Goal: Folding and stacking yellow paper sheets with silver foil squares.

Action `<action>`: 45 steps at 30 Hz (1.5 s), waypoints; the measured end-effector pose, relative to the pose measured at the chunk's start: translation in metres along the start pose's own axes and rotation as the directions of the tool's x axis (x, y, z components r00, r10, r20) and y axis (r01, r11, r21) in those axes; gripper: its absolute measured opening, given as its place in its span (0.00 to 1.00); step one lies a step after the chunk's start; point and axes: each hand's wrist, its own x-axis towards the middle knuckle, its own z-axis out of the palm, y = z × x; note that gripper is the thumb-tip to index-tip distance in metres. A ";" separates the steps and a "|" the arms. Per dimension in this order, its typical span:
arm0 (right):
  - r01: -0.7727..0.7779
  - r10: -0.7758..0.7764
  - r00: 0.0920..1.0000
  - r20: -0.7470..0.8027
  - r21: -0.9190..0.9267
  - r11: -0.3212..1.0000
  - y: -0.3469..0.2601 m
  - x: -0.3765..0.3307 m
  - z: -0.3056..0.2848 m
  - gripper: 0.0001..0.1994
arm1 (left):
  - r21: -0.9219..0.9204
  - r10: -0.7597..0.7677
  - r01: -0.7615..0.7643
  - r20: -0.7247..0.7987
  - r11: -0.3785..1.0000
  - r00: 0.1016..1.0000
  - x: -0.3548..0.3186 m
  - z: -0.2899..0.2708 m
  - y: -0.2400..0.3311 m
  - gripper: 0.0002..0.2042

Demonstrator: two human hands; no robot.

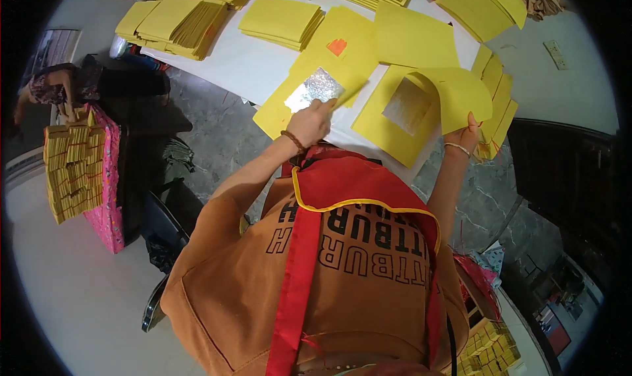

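Fingers of the left hand (311, 122) pressed flat on a square silver foil leaf (315, 88); the right hand (469, 134) pinched a curled yellow paper sheet (457, 96), best lifted slowly.

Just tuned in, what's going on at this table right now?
A person works with yellow paper sheets on a white table. The left hand presses on a silver foil square on one sheet. The right hand lifts a curled yellow sheet off another foil-patched one. Stacks of yellow paper lie farther back.
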 end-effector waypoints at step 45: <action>0.034 -0.018 0.990 -0.137 0.111 0.993 -0.025 -0.003 -0.032 0.17 | 0.156 -0.128 0.123 0.022 0.980 0.992 0.011 -0.018 0.013 0.16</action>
